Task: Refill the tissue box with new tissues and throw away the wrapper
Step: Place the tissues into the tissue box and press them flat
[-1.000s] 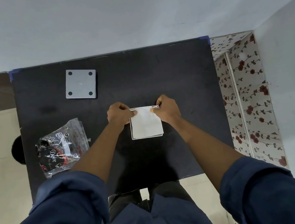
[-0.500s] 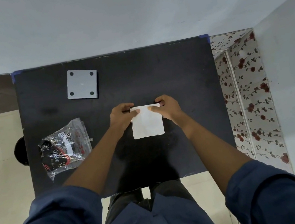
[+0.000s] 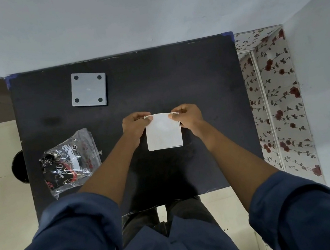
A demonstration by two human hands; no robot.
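A white square stack of tissues (image 3: pixel 163 132) lies in the middle of the black table (image 3: pixel 195 76), with a thin box rim showing along its right and far edges. My left hand (image 3: pixel 134 125) pinches its far left corner with the thumb on top. My right hand (image 3: pixel 187 116) pinches the far right corner the same way. A crumpled clear plastic wrapper (image 3: pixel 70 162) with black and red print lies on the table to the left, apart from both hands. A grey square plate (image 3: pixel 89 89) with a black dot in each corner rests at the far left.
The table's far edge meets a pale wall. A floral-patterned panel (image 3: pixel 276 106) stands along the table's right side. A dark round object (image 3: pixel 19 171) shows on the floor past the left edge. My legs are under the near edge.
The white stack has settled flatter and squarer, with less rim showing around it. My thumbs have shifted slightly along its far edge. The wrapper and grey plate have not moved.
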